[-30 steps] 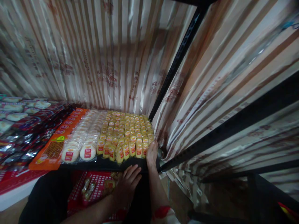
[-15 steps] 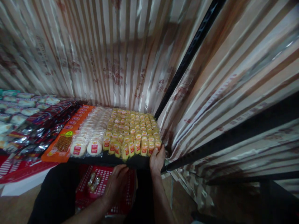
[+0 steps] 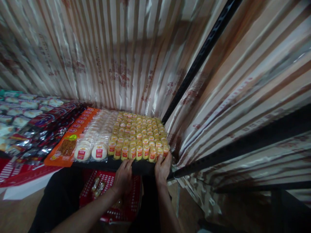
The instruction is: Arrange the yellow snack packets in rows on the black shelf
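Rows of small yellow wrapped cakes (image 3: 138, 136) with red labels stand upright on the black shelf (image 3: 143, 168). My left hand (image 3: 123, 176) reaches up to the shelf's front edge, its stretched fingertips touching the bottom of the front row near the middle. At the right end of that row, my right hand (image 3: 162, 170) rests against the corner cakes, thumb and fingers apart, one to the front and one round the side. Neither hand lifts a cake. The front row is fairly even.
Left of the cakes lie white round packets (image 3: 99, 152), an orange bag of sticks (image 3: 65, 147), dark shiny packs (image 3: 46, 129) and white packs (image 3: 30, 105). Below is a red basket (image 3: 107, 178) holding wrapped pieces (image 3: 99, 187). Black posts (image 3: 199, 64) and striped curtains (image 3: 136, 51) border the shelf.
My left hand has risen from below the shelf edge to touch the front row. Front cakes that leaned outward now stand straighter and in line. My right hand has hardly moved.
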Action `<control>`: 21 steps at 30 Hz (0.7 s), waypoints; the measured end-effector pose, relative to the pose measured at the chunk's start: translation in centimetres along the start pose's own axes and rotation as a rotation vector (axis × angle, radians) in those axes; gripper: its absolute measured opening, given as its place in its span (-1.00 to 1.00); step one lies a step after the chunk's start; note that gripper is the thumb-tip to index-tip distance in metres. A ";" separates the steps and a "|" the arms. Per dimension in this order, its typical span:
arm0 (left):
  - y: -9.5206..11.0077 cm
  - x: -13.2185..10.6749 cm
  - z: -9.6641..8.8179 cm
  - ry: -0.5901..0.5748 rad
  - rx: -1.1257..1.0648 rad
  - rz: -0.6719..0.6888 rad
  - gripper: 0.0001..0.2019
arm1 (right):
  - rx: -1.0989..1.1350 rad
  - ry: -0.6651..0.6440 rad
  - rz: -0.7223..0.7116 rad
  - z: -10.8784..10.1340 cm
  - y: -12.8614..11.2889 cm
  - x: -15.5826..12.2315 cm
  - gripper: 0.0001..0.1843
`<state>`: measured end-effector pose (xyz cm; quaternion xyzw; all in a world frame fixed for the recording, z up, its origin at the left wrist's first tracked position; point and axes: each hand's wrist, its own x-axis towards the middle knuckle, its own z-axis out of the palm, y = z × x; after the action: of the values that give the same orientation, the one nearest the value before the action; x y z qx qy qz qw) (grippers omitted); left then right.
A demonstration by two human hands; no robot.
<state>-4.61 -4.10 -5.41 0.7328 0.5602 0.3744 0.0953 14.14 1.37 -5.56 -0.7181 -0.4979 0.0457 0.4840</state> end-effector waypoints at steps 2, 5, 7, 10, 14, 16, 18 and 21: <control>-0.1 0.1 -0.2 -0.004 -0.019 0.012 -0.66 | -0.007 0.008 -0.012 0.0 -0.1 -0.1 -0.25; -0.3 0.5 -0.2 0.002 -0.002 0.015 -0.68 | -0.020 -0.006 -0.025 0.0 -0.2 -0.1 -0.25; -0.4 1.0 -0.1 0.004 0.044 0.019 -0.68 | -0.014 -0.019 -0.030 0.1 -0.1 0.0 -0.24; -0.7 1.5 0.0 -0.008 0.138 0.052 -0.69 | 0.002 -0.015 -0.025 0.1 -0.1 0.0 -0.21; -1.1 1.4 -0.5 0.027 0.279 0.164 -0.68 | 0.032 -0.018 -0.008 -0.3 -0.4 0.3 -0.21; -1.1 1.4 -0.9 0.070 0.334 0.251 -0.67 | 0.058 -0.018 0.022 -0.6 -0.7 0.7 -0.21; -1.2 1.5 -1.2 0.099 0.373 0.336 -0.63 | 0.079 -0.021 0.051 -0.8 -1.0 1.2 -0.18; -1.1 2.4 -1.1 0.087 0.405 0.418 -0.57 | 0.097 -0.043 0.091 -0.9 -1.3 2.0 -0.13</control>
<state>-5.97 -1.89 -4.24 0.8198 0.4638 0.2973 -0.1563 14.70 2.35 -3.30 -0.7144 -0.4723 0.1073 0.5050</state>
